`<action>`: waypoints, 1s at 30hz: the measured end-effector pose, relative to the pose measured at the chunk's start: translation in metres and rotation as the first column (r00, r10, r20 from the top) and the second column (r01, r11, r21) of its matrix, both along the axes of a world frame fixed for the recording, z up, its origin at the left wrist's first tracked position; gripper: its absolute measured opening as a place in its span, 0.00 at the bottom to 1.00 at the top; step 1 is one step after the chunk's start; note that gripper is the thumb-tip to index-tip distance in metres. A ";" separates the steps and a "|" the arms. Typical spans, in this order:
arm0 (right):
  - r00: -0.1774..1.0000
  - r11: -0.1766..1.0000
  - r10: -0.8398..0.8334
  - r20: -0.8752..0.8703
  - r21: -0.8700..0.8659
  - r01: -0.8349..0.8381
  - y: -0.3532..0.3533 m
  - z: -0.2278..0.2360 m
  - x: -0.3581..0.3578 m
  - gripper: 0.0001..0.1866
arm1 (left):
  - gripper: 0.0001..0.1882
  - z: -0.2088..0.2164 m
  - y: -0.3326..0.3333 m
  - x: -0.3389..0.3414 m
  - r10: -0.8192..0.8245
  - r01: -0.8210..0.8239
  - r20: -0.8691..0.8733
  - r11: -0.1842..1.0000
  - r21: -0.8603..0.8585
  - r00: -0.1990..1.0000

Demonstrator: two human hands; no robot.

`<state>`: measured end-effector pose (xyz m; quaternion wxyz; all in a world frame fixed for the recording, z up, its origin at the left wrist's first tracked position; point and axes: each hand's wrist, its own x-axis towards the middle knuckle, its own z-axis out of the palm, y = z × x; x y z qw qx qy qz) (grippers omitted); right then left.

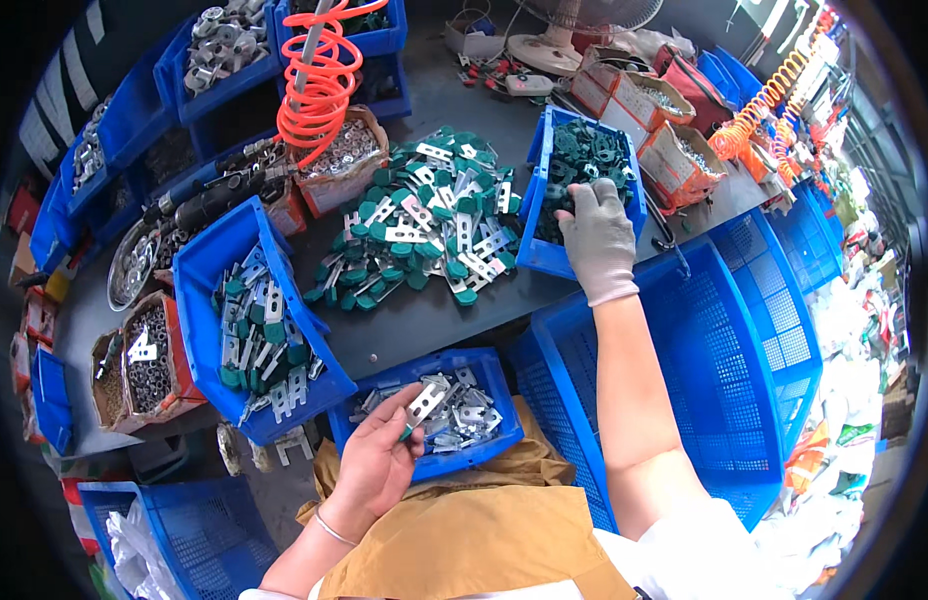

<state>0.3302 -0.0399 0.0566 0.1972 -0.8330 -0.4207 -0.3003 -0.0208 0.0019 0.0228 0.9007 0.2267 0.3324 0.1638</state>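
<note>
My left hand (379, 455) is bare and closed on a flat metal bracket (427, 402) with holes and a green piece at its lower end. It holds the bracket over a blue bin (471, 458) of loose silvery metal pieces. My right hand (602, 240), in a grey glove, reaches into another blue bin (546, 257) of dark green plastic caps (587, 150). Its fingers look apart and rest among the caps; no held piece shows. Between the bins lies a heap of green-capped metal brackets (424, 215). More such brackets fill a tilted blue bin (197, 268) at left.
Cartons of small hardware (154, 360) stand at left; others (679, 165) stand at the far right. A red coiled hose (319, 90) hangs over the table (404, 325). Blue perforated baskets (684, 350) sit by my right arm. A fan (549, 50) stands at the back.
</note>
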 end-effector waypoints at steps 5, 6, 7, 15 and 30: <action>0.997 0.999 -0.014 0.080 0.031 0.012 -0.002 -0.006 0.002 0.18 | 0.22 -0.001 -0.005 -0.005 -0.040 0.041 -0.011 0.993 0.111 0.999; 0.998 0.999 0.001 0.064 0.035 -0.003 -0.001 -0.003 0.000 0.16 | 0.22 -0.001 -0.005 -0.006 -0.040 0.041 -0.012 0.993 0.112 0.999; 0.999 0.999 0.015 0.048 0.040 -0.017 0.000 0.000 0.000 0.14 | 0.22 -0.002 -0.005 -0.006 -0.051 0.054 -0.027 0.994 0.098 0.998; 0.949 0.991 -0.074 0.306 -0.086 0.105 -0.003 0.014 0.011 0.06 | 0.23 -0.011 0.001 0.007 -0.043 0.037 0.059 0.994 0.103 0.997; 0.297 0.711 0.545 -0.784 0.244 -0.659 -0.052 -0.036 -0.183 0.13 | 0.14 -0.015 -0.002 0.008 0.432 -0.456 0.148 0.857 0.238 0.890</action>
